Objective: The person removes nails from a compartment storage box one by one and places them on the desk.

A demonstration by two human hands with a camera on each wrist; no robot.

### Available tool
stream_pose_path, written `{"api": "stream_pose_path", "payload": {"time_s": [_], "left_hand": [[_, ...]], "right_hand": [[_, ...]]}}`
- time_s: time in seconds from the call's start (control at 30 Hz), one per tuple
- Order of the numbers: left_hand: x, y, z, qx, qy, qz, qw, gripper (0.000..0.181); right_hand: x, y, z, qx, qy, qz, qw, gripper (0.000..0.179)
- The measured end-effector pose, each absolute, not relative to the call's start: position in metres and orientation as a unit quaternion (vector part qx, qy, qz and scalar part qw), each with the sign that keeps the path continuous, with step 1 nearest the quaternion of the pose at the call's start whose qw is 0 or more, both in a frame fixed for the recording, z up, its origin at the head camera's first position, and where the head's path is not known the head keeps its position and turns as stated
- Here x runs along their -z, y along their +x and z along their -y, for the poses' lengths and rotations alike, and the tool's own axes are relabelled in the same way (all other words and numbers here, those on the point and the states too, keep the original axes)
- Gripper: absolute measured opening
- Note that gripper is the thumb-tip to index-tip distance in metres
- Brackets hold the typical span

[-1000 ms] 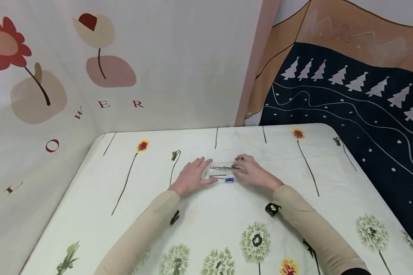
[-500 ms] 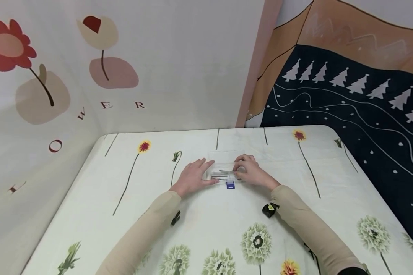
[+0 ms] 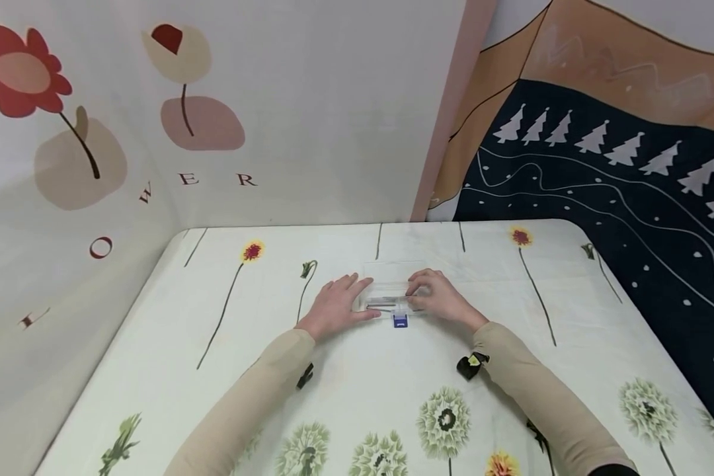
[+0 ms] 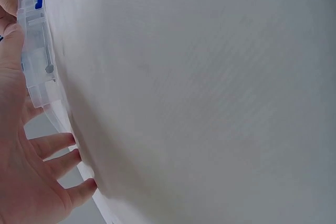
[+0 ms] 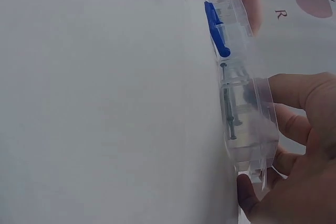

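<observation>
A clear plastic box [image 3: 387,311] with a blue latch [image 3: 400,321] lies on the table, its transparent lid [image 3: 393,271] folded back behind it. Thin metal nails [image 3: 382,303] show inside, and the right wrist view shows their heads through the wall. My left hand [image 3: 336,307] rests at the box's left end, thumb along the front, fingers spread and fairly straight. Over the right end, my right hand [image 3: 443,301] has curled fingers reaching into the box; thumb and fingertips come together at the end of some nails. Those fingertips appear blurred through the plastic in the right wrist view.
A white cloth printed with flowers covers the table [image 3: 357,377]. Behind stands a pale fabric wall [image 3: 315,132], with a dark tree-patterned cloth [image 3: 571,172] to the right. Both forearms wear beige sleeves [image 3: 244,396] with black wrist devices [image 3: 472,365].
The nails in my right hand have gone down into the box from above it. The blue latch has swung down toward the front. My left hand has stayed at the box's left end.
</observation>
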State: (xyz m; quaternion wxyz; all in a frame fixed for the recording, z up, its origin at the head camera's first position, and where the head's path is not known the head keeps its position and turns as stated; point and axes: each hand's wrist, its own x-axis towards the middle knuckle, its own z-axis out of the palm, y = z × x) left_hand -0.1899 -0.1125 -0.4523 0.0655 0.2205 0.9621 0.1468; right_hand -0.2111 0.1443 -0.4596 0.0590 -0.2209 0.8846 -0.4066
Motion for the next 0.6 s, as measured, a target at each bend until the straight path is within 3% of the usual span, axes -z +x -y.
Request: {"api": "stream_pose_path", "payload": {"time_s": [0.6], "left_hand": [[0.4551, -0.1929, 0.1123, -0.132, 0.223, -0.964, 0.066, 0.083]], "right_hand": [[0.4553, -0.21, -0.1523, 0.449, -0.208, -0.866, 0.078, 0.006]]}}
